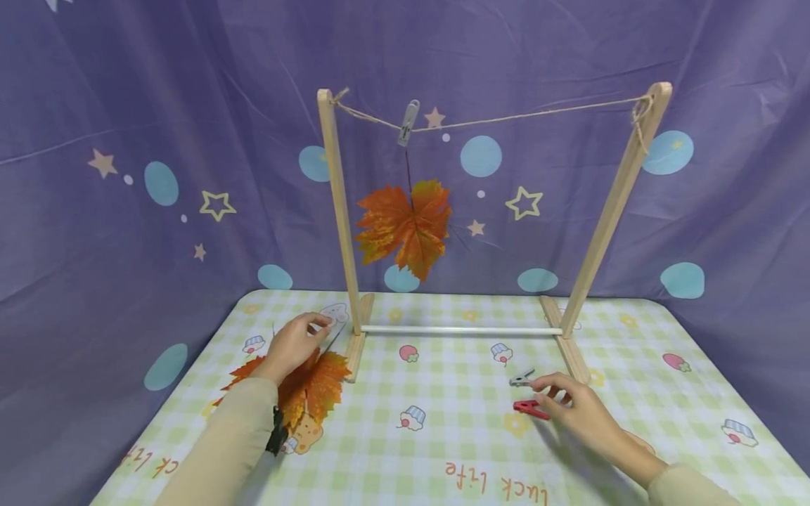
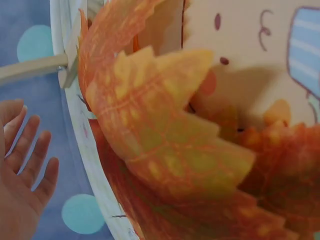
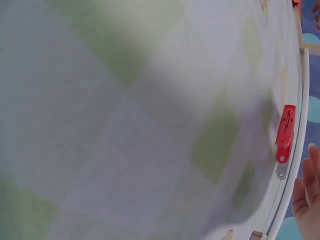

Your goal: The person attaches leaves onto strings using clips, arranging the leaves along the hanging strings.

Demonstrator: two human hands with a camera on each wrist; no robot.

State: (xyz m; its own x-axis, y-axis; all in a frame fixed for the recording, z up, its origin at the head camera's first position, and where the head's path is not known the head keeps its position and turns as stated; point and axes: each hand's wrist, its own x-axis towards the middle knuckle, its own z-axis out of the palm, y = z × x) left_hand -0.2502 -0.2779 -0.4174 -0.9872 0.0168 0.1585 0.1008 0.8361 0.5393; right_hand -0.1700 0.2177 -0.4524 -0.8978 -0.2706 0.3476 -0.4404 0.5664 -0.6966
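Note:
My left hand (image 1: pixel 296 344) is over orange maple leaves (image 1: pixel 323 383) at the table's left side, its fingertips close to a thin leaf stem. In the left wrist view its fingers are apart and loosely bent, and a leaf fills the middle. My right hand (image 1: pixel 579 407) reaches in from the right, thumb and forefinger parted. Its fingertips are right at a grey clothespin (image 1: pixel 521 380) and a red clothespin (image 1: pixel 530 408) lying on the table. The red one also shows in the right wrist view, beside the loosely bent fingers.
A wooden frame (image 1: pixel 607 225) stands at the back with a string (image 1: pixel 531 114) tied between its posts. A light grey clothespin (image 1: pixel 408 123) on the string holds an orange leaf (image 1: pixel 408 225) by its stem. A white rod (image 1: pixel 462 330) joins the feet. A checked cloth (image 1: pixel 443 393) covers the table.

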